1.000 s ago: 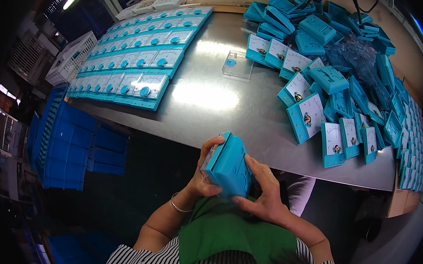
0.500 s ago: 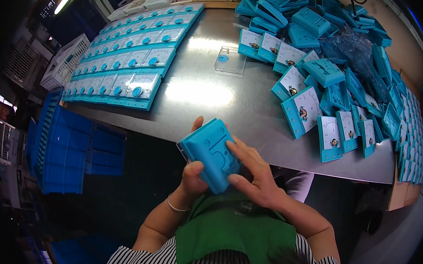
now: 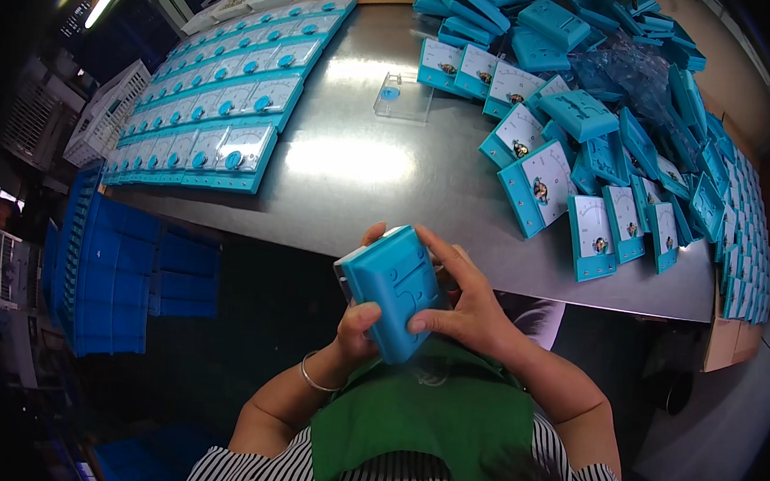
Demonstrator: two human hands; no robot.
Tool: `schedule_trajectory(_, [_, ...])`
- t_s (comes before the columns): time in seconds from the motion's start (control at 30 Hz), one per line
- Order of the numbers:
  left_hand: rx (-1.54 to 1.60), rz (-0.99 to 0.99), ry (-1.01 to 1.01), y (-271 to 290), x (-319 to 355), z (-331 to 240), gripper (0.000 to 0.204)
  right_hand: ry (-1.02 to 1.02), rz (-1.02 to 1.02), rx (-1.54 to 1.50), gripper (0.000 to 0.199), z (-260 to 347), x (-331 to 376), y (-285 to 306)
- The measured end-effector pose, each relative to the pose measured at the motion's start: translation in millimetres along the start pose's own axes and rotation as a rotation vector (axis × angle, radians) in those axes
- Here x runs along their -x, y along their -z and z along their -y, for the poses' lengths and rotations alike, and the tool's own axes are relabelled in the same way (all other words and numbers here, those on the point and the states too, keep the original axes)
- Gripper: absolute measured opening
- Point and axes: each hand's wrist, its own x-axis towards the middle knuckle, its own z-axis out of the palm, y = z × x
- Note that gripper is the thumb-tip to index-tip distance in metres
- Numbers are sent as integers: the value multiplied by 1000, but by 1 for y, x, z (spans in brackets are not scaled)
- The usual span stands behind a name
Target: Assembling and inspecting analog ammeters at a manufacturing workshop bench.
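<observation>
Between my hands, in front of my green apron, is a teal meter case [image 3: 391,285], tilted, its moulded back facing up. My left hand [image 3: 360,327] grips its left side, with the thumb on the near left edge and fingertips showing past the far edge. My right hand [image 3: 462,303] wraps the right side, its thumb pressed on the back and its fingers along the far right edge. A strip of white and clear shows at the case's left edge; the front face is turned away. On the metal table beyond lies a clear cover with a teal knob [image 3: 404,98].
Rows of covered teal meters [image 3: 187,153] fill the table's left. To the right are uncovered meters with white dials [image 3: 538,188] and a heap of teal cases [image 3: 578,114]; more meters [image 3: 742,236] line the far right edge. Blue crates [image 3: 110,268] stand below left.
My right hand has shifted from lying across the case's back to gripping its right side. The case has turned slightly more upright. The whole view has shifted a little.
</observation>
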Motion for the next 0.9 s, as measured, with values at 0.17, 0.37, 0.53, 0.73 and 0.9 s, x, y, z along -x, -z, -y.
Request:
schedule_trajectory(0.17, [-553, 21, -264, 4, -16, -31, 107, 209, -150, 198, 90, 25, 8, 15])
schedule_trajectory(0.37, [-1597, 207, -712, 1, -45, -32, 101, 284, -317, 489, 62, 39, -2, 15])
schedule_trajectory(0.53, [-1961, 546, -767, -16, -47, -65, 79, -111, -254, -275, 43, 28, -30, 58])
schedule_trajectory(0.73, [-2159, 375, -1069, 35, -147, -105, 42, -191, -122, -873, 58, 10, -73, 53])
schedule_trajectory(0.9, [-2369, 210, -922, 106, -250, -150, 61, -286, 103, -733, 51, -19, -78, 61])
